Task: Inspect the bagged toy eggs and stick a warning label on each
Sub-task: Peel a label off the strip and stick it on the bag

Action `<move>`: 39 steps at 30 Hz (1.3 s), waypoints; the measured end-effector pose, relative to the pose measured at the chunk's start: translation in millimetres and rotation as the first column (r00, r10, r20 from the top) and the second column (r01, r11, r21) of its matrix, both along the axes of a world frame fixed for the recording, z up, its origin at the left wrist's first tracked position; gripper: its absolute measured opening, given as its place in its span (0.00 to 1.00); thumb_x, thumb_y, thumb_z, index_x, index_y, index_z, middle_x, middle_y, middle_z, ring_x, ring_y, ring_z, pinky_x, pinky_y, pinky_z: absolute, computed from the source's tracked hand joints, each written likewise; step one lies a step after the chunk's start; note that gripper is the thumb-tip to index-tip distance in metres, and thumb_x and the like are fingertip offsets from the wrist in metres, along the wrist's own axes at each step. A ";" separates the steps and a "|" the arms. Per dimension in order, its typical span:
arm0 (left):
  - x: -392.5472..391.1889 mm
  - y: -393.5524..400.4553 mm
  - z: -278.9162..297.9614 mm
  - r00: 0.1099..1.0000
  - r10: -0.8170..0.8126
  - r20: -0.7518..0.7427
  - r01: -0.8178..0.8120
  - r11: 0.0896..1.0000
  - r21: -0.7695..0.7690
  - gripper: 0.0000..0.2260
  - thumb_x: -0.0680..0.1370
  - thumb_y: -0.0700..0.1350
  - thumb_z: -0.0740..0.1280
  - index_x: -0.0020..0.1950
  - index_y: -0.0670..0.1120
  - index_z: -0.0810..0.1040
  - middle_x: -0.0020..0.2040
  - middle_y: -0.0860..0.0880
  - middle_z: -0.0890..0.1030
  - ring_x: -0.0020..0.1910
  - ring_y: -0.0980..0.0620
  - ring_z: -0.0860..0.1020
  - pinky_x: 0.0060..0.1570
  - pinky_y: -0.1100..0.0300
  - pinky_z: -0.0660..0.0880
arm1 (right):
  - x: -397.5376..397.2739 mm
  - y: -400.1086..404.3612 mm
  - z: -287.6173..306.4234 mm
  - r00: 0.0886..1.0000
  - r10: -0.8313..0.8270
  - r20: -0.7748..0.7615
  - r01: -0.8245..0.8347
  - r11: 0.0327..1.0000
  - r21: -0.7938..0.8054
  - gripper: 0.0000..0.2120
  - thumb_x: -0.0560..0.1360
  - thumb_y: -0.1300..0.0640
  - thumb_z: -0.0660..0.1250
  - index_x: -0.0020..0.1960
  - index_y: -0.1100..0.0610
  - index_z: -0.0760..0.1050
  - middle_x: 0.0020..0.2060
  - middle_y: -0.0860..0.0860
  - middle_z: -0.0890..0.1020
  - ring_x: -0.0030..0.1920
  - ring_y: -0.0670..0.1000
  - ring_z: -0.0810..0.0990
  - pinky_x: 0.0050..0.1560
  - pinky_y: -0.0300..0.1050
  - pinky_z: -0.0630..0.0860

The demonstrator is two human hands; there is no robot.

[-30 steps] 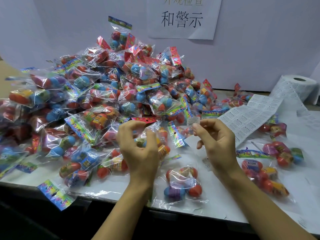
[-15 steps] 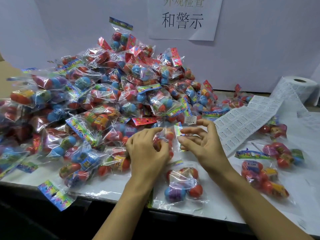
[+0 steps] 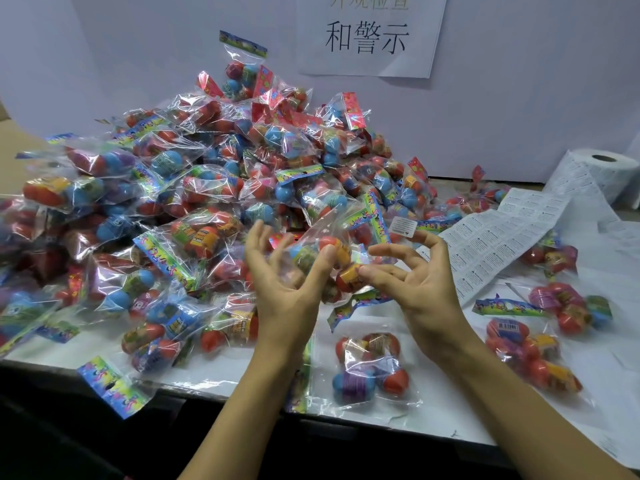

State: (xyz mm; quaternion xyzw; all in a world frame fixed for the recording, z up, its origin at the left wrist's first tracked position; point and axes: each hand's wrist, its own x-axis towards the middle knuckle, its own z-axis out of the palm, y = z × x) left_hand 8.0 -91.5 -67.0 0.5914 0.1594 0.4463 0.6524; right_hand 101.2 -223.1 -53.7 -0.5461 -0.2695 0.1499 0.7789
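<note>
A clear bag of toy eggs (image 3: 320, 249) with a colourful header is lifted above the table (image 3: 450, 403). My left hand (image 3: 282, 289) holds it palm-up, thumb on the front and fingers behind. My right hand (image 3: 420, 282) is just to the right of it. Its middle fingertips touch an egg at the bag's lower right. A small white warning label (image 3: 401, 226) is held at its upper fingertips, close to the bag's header. A big pile of bagged eggs (image 3: 207, 188) fills the left and the back.
A strip of white labels (image 3: 491, 244) runs from a roll (image 3: 602, 168) at the back right. Separate bags lie at the right (image 3: 533, 355) and near the front edge (image 3: 370, 365). A paper sign (image 3: 367, 36) hangs on the wall.
My left hand has lifted one bag off the pile's edge and turned palm-up. My right hand has carried the label towards the bag, and its fingers now touch the bag.
</note>
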 end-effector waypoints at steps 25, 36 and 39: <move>0.7 9.2 3.4 0.827 -0.561 0.031 0.540 0.779 -0.318 0.27 0.71 0.41 0.75 0.69 0.46 0.76 0.54 0.41 0.86 0.51 0.45 0.85 0.48 0.56 0.82 | 9.2 -3.6 4.4 0.972 -0.227 -0.069 0.236 0.955 0.179 0.30 0.65 0.64 0.77 0.59 0.49 0.64 0.55 0.51 0.80 0.49 0.51 0.86 0.52 0.45 0.82; 1.2 5.9 7.9 0.860 -0.509 0.038 0.490 0.803 -0.338 0.16 0.73 0.45 0.72 0.59 0.41 0.83 0.49 0.43 0.86 0.43 0.47 0.85 0.43 0.57 0.82 | 10.2 -3.8 3.8 0.956 -0.286 -0.070 0.294 0.936 0.194 0.23 0.70 0.67 0.75 0.57 0.53 0.68 0.55 0.53 0.79 0.47 0.52 0.86 0.50 0.46 0.83; 2.4 7.9 10.6 0.892 -0.429 0.143 0.449 0.801 -0.396 0.17 0.73 0.43 0.71 0.61 0.41 0.78 0.49 0.44 0.86 0.44 0.44 0.86 0.42 0.52 0.84 | 9.0 -7.3 5.9 0.963 -0.255 -0.082 0.265 0.953 0.149 0.19 0.68 0.55 0.75 0.55 0.58 0.75 0.50 0.53 0.82 0.45 0.49 0.85 0.48 0.44 0.82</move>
